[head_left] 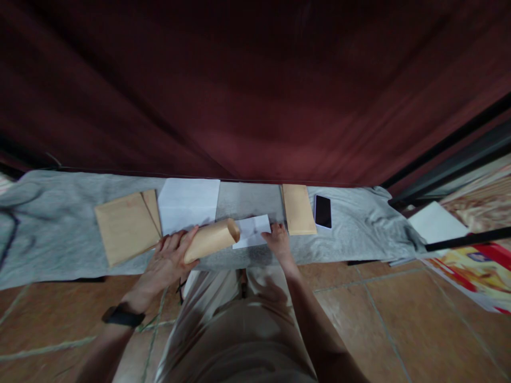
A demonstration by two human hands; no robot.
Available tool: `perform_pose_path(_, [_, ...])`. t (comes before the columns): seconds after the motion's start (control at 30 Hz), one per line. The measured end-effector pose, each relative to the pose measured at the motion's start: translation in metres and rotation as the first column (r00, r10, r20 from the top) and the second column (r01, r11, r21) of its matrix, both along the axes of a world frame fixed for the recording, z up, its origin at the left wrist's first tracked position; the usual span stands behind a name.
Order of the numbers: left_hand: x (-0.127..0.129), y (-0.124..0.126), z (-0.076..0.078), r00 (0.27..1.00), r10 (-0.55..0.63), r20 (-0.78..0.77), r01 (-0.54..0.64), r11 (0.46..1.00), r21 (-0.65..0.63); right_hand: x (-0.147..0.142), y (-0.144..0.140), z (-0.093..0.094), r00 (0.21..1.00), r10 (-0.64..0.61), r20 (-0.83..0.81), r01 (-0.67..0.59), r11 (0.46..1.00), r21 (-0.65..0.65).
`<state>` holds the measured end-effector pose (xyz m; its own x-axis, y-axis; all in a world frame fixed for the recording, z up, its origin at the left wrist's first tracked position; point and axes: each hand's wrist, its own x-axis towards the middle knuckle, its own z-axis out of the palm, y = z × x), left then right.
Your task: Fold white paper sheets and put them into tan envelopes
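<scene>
My left hand (pixel 171 259) grips a brown envelope (pixel 212 239), squeezed so that its mouth bulges open toward the right. My right hand (pixel 278 240) pinches the right edge of a folded white paper (pixel 251 231), whose left end lies at the envelope's mouth. Both rest over a grey cloth (pixel 59 229) spread along the floor. A black band sits on my left wrist.
On the cloth lie a stack of brown envelopes (pixel 125 226) at left, white sheets (pixel 188 204) behind it, another brown envelope (pixel 298 209) and a dark phone (pixel 323 211) at right. A dark red curtain (pixel 255 90) hangs behind. White and colourful papers (pixel 471 266) lie at far right.
</scene>
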<state>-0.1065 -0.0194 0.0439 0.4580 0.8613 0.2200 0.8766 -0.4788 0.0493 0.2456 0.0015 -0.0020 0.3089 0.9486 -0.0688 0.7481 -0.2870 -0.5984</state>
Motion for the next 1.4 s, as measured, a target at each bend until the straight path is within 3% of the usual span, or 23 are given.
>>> perform_pose_path(0.13, [-0.001, 0.000, -0.002, 1.000, -0.003, 0.001, 0.003, 1.000, -0.004, 0.006, -0.005, -0.002, 0.933, -0.011, -0.361, 0.038, 0.997, 0.069])
perform_pose_path(0.27, [-0.004, 0.001, -0.007, 1.000, 0.022, 0.012, -0.022, 0.999, -0.028, 0.017, -0.015, 0.002, 0.865, -0.010, -0.502, 0.083, 0.989, 0.122])
perform_pose_path(0.4, [-0.006, 0.003, -0.011, 1.000, 0.025, 0.008, -0.024, 0.999, -0.031, 0.029, -0.022, 0.015, 0.665, -0.020, -0.747, 0.261, 0.943, 0.207])
perform_pose_path(0.53, [-0.005, 0.004, -0.011, 1.000, 0.004, -0.007, -0.004, 1.000, -0.007, 0.032, -0.027, 0.029, 0.547, 0.016, -0.837, 0.277, 0.940, 0.199])
perform_pose_path(0.63, [-0.004, 0.003, -0.011, 1.000, -0.006, -0.004, 0.005, 1.000, -0.001, 0.030, -0.031, 0.033, 0.577, 0.052, -0.815, 0.211, 0.955, 0.210])
perform_pose_path(0.77, [-0.003, 0.003, -0.013, 1.000, -0.015, 0.007, 0.015, 1.000, 0.004, 0.029, -0.032, 0.033, 0.758, 0.110, -0.642, 0.116, 0.947, 0.300])
perform_pose_path(0.83, [-0.004, 0.003, -0.015, 1.000, -0.022, 0.018, 0.022, 1.000, 0.001, 0.030, -0.032, 0.032, 0.810, 0.120, -0.575, 0.095, 0.939, 0.330])
perform_pose_path(1.07, [-0.004, 0.005, -0.017, 0.998, -0.046, 0.049, 0.046, 0.999, -0.012, 0.026, -0.026, 0.027, 0.811, 0.038, -0.584, 0.227, 0.899, 0.374])
perform_pose_path(1.4, [-0.008, 0.007, -0.029, 0.997, -0.044, 0.057, 0.044, 0.999, -0.004, 0.033, -0.032, 0.016, 0.829, 0.152, -0.538, 0.010, 0.958, 0.287])
